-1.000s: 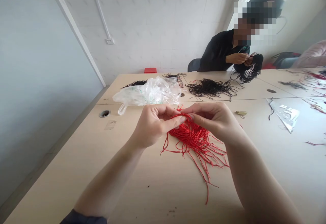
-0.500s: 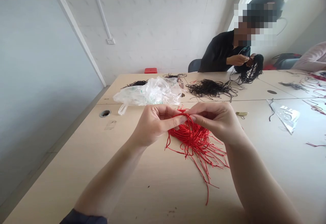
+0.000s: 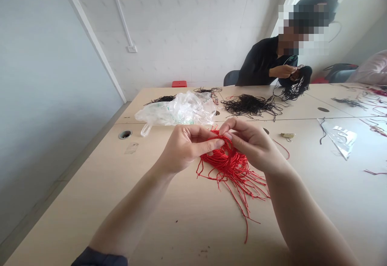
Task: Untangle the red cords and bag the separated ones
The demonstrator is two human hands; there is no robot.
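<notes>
Left hand [image 3: 184, 149] and right hand [image 3: 250, 145], grips pinched on the bundle of thin red braided cords [image 3: 226, 163] just in front of a crumpled clear plastic bag [image 3: 177, 110], seemingly parting strands; the next move apparently calls for drawing one strand free.

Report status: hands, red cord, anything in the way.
Left hand and right hand both gripping the red cord bundle, strands trailing across the table. Crumpled plastic bag just beyond the left hand.
</notes>
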